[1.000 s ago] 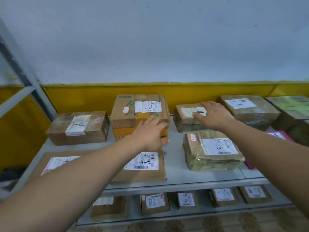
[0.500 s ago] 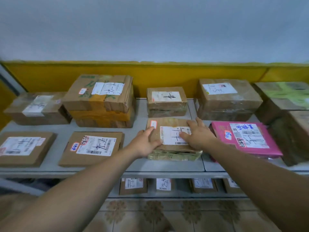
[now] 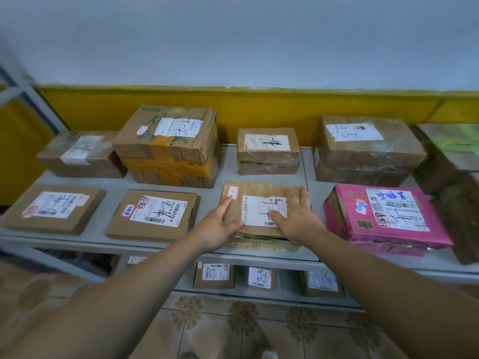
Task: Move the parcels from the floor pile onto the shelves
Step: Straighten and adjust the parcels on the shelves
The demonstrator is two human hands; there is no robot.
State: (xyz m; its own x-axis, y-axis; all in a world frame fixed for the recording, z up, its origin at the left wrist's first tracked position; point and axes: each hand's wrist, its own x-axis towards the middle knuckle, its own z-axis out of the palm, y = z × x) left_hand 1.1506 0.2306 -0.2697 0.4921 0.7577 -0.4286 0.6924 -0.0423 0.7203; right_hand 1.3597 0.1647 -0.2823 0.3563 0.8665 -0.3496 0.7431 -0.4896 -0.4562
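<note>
- Left hand (image 3: 216, 226) and right hand (image 3: 295, 220) lie flat with fingers straight, grasping nothing, pressing on the taped brown parcel (image 3: 259, 190).
- That parcel sits at the front edge of the upper shelf (image 3: 225, 164), between a flat carton (image 3: 153, 216) and a pink parcel (image 3: 383, 216).
- A small box (image 3: 268, 151) stands behind it, apart.

Your head-worn camera, the single view here, looks forward and down onto the top shelf (image 3: 228, 164) and faces the far wall (image 3: 233, 42) almost square-on. You are close in. Both forearms enter from the near bottom corners, and your left hand (image 3: 217, 226) and right hand (image 3: 298, 218) touch a parcel (image 3: 259, 193) at the shelf's near edge, in mid-frame. The wide lens bows the shelf front and the yellow wall band (image 3: 259, 107). Under the near edge, a lower shelf (image 3: 259, 296) and the tiled floor (image 3: 233, 327) fill the bottom of the frame.
</note>
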